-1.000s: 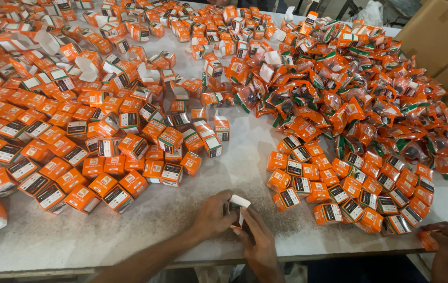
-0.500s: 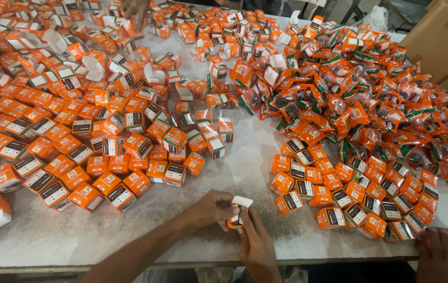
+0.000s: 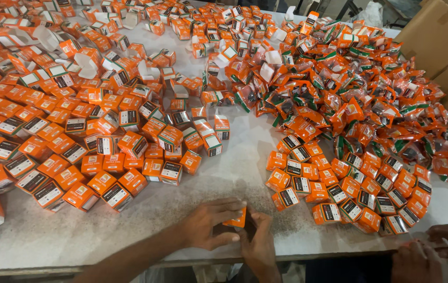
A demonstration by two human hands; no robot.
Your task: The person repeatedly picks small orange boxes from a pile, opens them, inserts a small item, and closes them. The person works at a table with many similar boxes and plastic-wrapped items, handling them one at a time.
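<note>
A small orange cardboard box (image 3: 236, 219) sits between the person's two hands at the near edge of the pale speckled table (image 3: 234, 173). Only a sliver of its orange face shows; the rest is hidden by fingers. The left hand (image 3: 209, 222) curls around it from the left, fingers pressed on its top and thumb beneath, pinching it. The right hand (image 3: 258, 242) closes against the box's right side, fingertips touching it. Just beyond, toward the table's right edge, lie neat rows of closed orange boxes with dark labels (image 3: 339, 194); a heap of orange plastic sachets (image 3: 360, 99) fills the far right corner. More closed and open boxes (image 3: 87, 131) cover the left side. Another person's hands (image 3: 434, 251) rest at the near right corner.
</note>
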